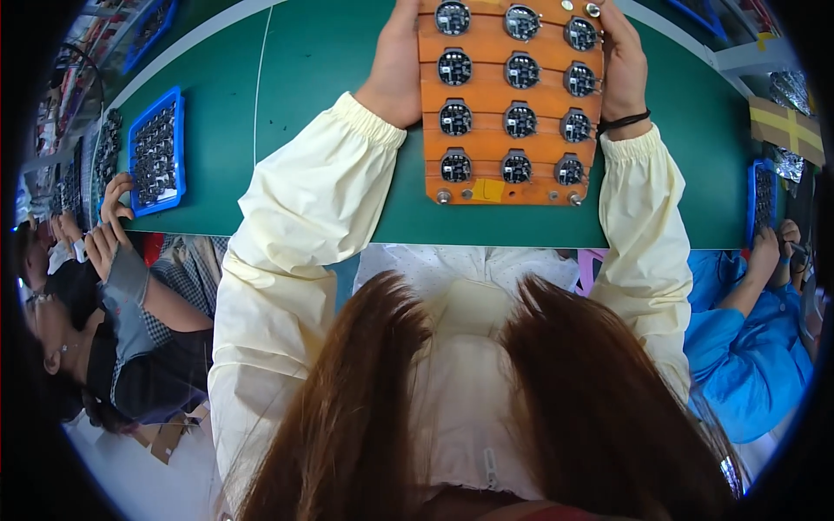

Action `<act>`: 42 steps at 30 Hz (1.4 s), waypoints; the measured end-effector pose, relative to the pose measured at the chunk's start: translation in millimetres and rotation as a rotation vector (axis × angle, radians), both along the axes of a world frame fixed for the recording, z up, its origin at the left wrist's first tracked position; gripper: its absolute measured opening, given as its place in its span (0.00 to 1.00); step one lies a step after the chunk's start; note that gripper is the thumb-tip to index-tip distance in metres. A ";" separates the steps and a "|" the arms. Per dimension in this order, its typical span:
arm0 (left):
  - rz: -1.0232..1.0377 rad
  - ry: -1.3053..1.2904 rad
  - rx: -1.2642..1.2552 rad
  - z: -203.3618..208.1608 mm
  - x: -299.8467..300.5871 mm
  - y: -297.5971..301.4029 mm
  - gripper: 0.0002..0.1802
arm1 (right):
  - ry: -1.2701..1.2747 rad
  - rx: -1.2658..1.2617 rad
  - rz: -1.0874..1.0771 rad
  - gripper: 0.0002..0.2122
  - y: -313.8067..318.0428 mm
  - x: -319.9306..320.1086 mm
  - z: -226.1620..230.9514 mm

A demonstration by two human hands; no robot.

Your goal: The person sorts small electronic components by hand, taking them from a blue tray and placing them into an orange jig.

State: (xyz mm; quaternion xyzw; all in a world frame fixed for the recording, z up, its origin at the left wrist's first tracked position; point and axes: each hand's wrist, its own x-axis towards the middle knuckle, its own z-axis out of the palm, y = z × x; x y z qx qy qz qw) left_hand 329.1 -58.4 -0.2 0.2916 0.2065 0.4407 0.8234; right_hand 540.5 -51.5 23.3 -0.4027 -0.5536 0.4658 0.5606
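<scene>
Between my hands is an orange fixture board [495, 139], raised and tilted over the green table. Rows of round black watch-like cases [520, 120] sit in it, their small electronic parts facing up. My left hand [397, 74] grips the board's left edge, its fingers mostly hidden behind it. On the opposite edge, my right hand [624, 65] clasps the board, with a dark band round the wrist. Metal posts [444, 197] stand at the near corners, and a yellow tape piece [488, 189] sticks to the near edge.
A blue tray [180, 148] full of small dark parts lies on the green table [295, 113] at the left, a co-worker's hand [117, 195] at its edge. Far right, another blue tray [751, 204] lies near a blue-sleeved co-worker's hands [764, 252]. A taped cardboard box [786, 130] stands beyond.
</scene>
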 end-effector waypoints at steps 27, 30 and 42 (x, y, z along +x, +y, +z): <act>-0.028 -0.089 0.221 -9.8 4.0 26.2 0.31 | -0.017 -0.328 0.723 0.17 50.7 26.3 25.7; -0.084 -0.131 0.179 -9.4 9.2 31.8 0.31 | -0.088 -0.260 0.639 0.18 43.3 27.9 33.0; 0.474 0.314 0.567 1.2 -37.9 49.5 0.35 | 0.096 -0.318 0.421 0.32 3.3 6.5 27.2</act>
